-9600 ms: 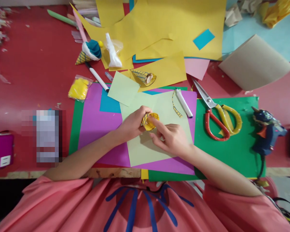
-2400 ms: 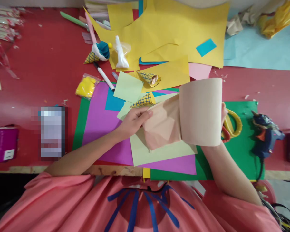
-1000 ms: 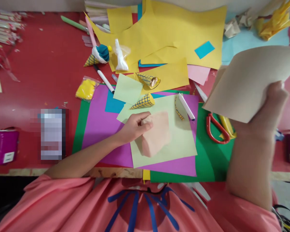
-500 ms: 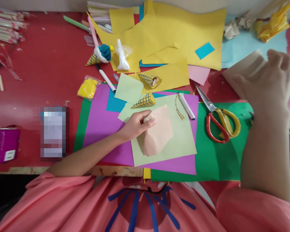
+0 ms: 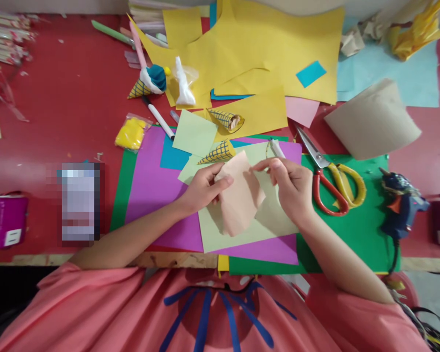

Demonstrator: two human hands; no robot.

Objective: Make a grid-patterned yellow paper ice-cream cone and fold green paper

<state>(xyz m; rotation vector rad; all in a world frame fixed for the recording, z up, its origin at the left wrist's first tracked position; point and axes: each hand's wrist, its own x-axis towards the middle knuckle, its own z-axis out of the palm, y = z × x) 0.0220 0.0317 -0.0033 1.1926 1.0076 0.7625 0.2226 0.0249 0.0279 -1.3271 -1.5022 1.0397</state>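
Observation:
Just in front of me, my left hand (image 5: pixel 205 189) pinches a piece of peach paper (image 5: pixel 241 195) at its upper left edge. The sheet is creased and held above a pale green sheet (image 5: pixel 220 244). My right hand (image 5: pixel 292 188) is beside the paper's right edge, index finger stretched toward it and thumb apart, with nothing visible between them. Whether that fingertip touches the paper is unclear. Beyond the paper lies a small yellow cone (image 5: pixel 220 152) with a blue grid; a second gridded cone (image 5: pixel 223 119) is behind it. A white marker (image 5: pixel 277 148) is partly covered by my right hand.
Scissors (image 5: pixel 320 164) with red and yellow handles lie right, near a blue glue gun (image 5: pixel 403 208) and a curled greyish sheet (image 5: pixel 374 122). Left are a phone (image 5: pixel 80 203) and a yellow clay packet (image 5: pixel 132 133). Yellow sheets (image 5: pixel 256 44) cover the back; a decorated cone (image 5: pixel 148 82) stands left of them.
My right hand has let go of the curled greyish sheet at the right and come in beside the peach paper. My left hand still holds that paper, now slightly turned.

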